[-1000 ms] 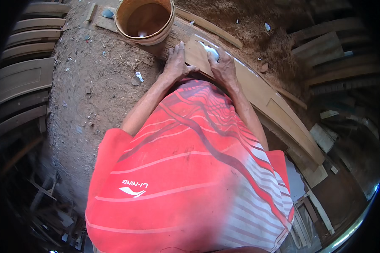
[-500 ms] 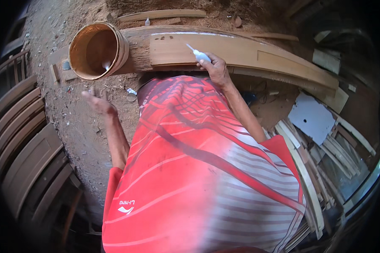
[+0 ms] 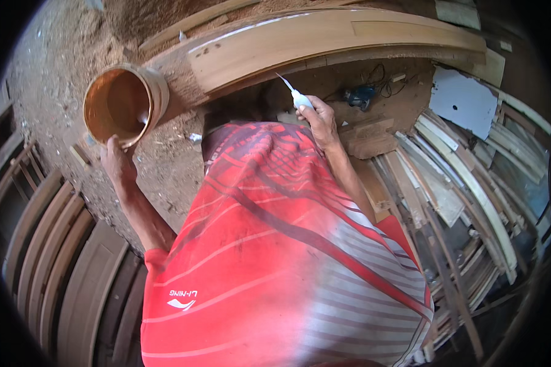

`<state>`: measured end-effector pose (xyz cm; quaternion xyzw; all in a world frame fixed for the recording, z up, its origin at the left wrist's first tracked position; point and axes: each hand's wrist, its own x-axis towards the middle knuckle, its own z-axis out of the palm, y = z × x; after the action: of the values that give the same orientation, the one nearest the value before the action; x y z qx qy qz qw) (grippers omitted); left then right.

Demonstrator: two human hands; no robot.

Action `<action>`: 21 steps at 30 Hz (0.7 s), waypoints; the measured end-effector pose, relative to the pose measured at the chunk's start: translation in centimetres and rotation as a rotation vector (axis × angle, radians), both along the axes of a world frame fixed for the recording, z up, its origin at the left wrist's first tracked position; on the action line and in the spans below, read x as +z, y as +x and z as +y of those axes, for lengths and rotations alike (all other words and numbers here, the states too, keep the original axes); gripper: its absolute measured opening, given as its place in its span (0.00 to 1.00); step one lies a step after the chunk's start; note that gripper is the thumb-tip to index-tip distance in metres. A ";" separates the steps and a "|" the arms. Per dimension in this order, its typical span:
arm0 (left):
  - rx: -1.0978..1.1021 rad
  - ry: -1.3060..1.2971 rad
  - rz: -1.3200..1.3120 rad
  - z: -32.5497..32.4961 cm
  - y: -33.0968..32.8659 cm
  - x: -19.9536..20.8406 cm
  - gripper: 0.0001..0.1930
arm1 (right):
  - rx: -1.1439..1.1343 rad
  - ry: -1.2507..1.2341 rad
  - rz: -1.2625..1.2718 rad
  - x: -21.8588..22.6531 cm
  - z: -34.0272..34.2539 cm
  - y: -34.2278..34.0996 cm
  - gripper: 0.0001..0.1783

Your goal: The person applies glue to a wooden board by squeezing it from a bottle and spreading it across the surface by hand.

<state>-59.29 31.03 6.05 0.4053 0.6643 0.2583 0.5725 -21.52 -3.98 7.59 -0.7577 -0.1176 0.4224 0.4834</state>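
In my right hand (image 3: 318, 119) is a small white squeeze bottle (image 3: 300, 100) with a long thin nozzle, fingers wrapped round it. The nozzle points up and left, short of the near edge of a long wooden panel (image 3: 269, 52). My left hand (image 3: 119, 162) is at the near rim of a round, brown-stained bucket (image 3: 159, 98), its fingers closed on the rim. Inside the bucket a small whitish thing shows against the brown wall; its kind is unclear. A white line runs along the panel's far edge, and dark spots mark its left end.
Curved wooden pieces (image 3: 82, 293) stand in a row at the left. Wood strips (image 3: 471, 183) and a white board (image 3: 462, 103) with a hole lie at the right. A blue power tool (image 3: 361, 96) with a cord rests on the ground beyond my right hand. Sawdust covers the ground.
My left hand has gone from open in the air to the bucket's rim. The bottle has moved off from above the panel to its near side. The whole view has turned.
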 end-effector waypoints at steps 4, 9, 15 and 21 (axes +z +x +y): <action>-0.245 0.326 0.206 0.7 -4.1 -2.6 0.20 | -0.170 0.105 0.010 -1.5 -2.8 0.0 0.15; -0.066 0.427 0.241 -3.5 5.2 5.2 0.22 | -0.276 0.213 0.019 -2.1 -7.9 2.7 0.15; 0.057 0.511 -0.023 -9.7 14.2 8.9 0.24 | -0.421 0.258 0.005 -3.2 -16.9 7.9 0.15; -0.595 0.828 0.556 -14.8 22.5 6.2 0.17 | -0.498 0.171 -0.309 -2.5 -23.9 15.4 0.16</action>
<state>-36.79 16.25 12.22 0.8173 0.4907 0.2085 0.2184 -6.13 -27.85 5.12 -0.7751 -0.0356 0.1589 0.6105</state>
